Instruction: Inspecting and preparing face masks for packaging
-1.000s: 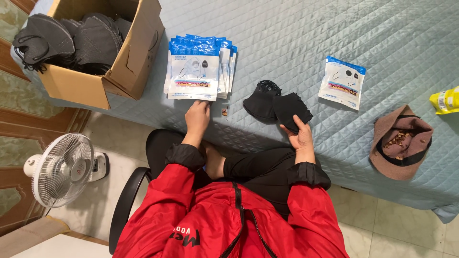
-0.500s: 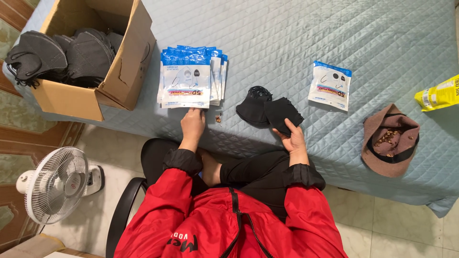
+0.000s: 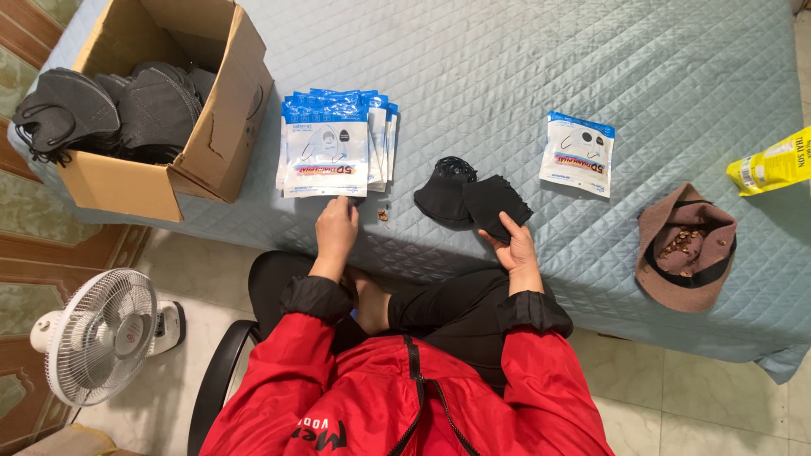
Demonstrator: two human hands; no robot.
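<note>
A stack of blue-and-white flat packets (image 3: 329, 148) lies on the quilted light-blue bed (image 3: 507, 76). My left hand (image 3: 336, 226) touches the near edge of the top packet, fingers curled. My right hand (image 3: 514, 243) grips a folded black face mask (image 3: 497, 203) by its near edge. A second black mask (image 3: 443, 192) lies just left of it on the bed. One single blue-and-white packet (image 3: 578, 154) lies apart, farther right.
A cardboard box (image 3: 182, 101) full of black masks stands at the bed's left corner. A brown cap (image 3: 683, 249) and a yellow packet (image 3: 773, 165) lie at the right. A white floor fan (image 3: 101, 333) stands at lower left. Small brown bits (image 3: 384, 215) lie near the stack.
The view has shifted a little. My left hand stays at the packet stack and my right hand keeps its hold on the black mask.
</note>
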